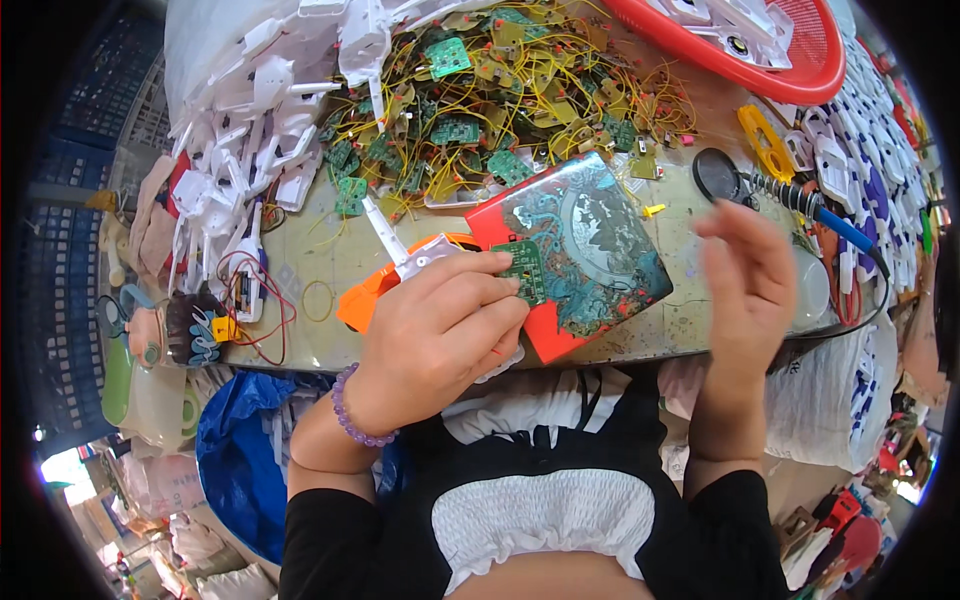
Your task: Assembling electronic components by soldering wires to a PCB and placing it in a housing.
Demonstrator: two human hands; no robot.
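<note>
Pinching circuit board [530, 275] in left fingers [492, 263], with blurred right fingers [738, 222] parted, seemingly empty; likely light, stiff, fragile: grip edges.

Blue latticed plastic crates [65, 240] rise along the left side like a wall, beside a bench [690, 318] with a pale, grey-green, stained top and a dark front edge. Below it a patch of pale beige floor [792, 490] shows at the lower right, with white sacks [815, 410] above it and cardboard boxes [97, 515] over at the lower left. Even light falls across the benchtop, and glaring white patches [65, 468] burn near both lower rims, whether windows or doorways unclear.
</note>
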